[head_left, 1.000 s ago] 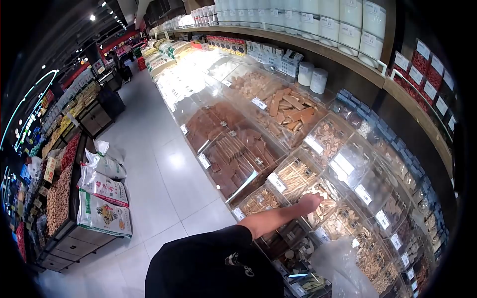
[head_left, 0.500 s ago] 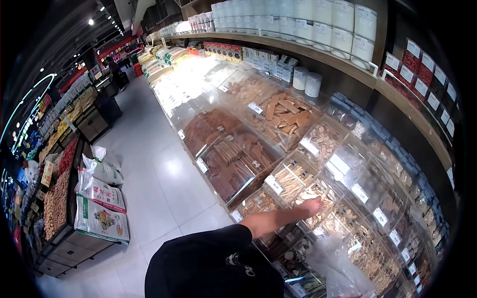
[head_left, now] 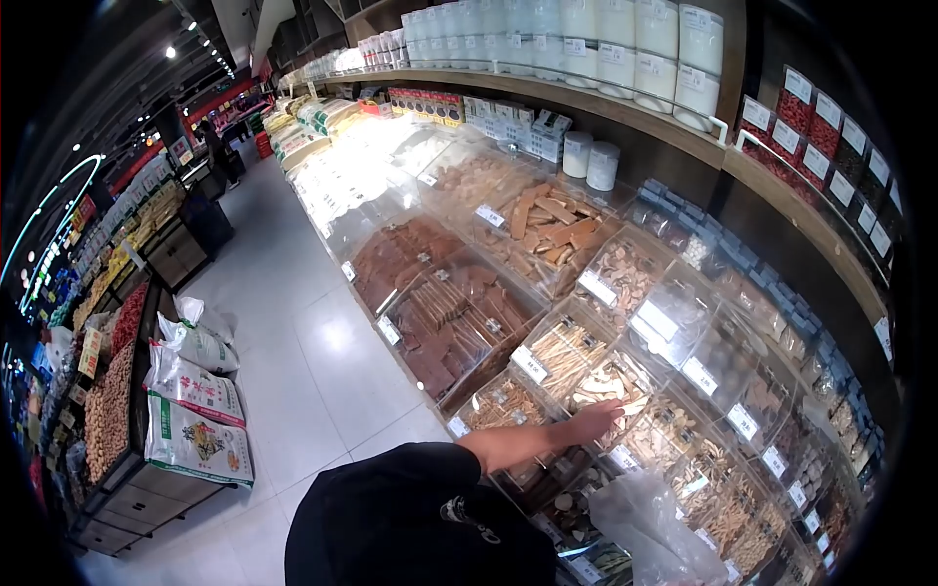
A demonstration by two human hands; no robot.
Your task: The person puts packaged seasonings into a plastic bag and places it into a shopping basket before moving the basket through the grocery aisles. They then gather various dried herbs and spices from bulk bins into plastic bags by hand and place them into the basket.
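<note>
My left hand (head_left: 596, 422) reaches in from the left over an open clear bin of pale dried slices (head_left: 608, 383). Its fingers are pressed together on a pale slice at the bin's near right part. Below the hand a thin, clear plastic bag (head_left: 650, 523) hangs open over the lower bins; what holds it is hidden. My right hand does not show. Beside the slices is a bin of thin pale sticks (head_left: 565, 354). Brown flat pieces (head_left: 445, 317) fill a covered bin further left.
Clear lids and price tags (head_left: 699, 375) surround the reach. A wooden shelf (head_left: 801, 205) with white canisters (head_left: 616, 44) runs above. Across the aisle floor (head_left: 337, 342), printed sacks (head_left: 200, 435) lean on a display stand. A distant person (head_left: 215, 154) stands in the aisle.
The view has shifted slightly. My left hand has moved a little left and down within the bin of slices, and its fingertips now meet a pale slice. The bag has shifted left.
</note>
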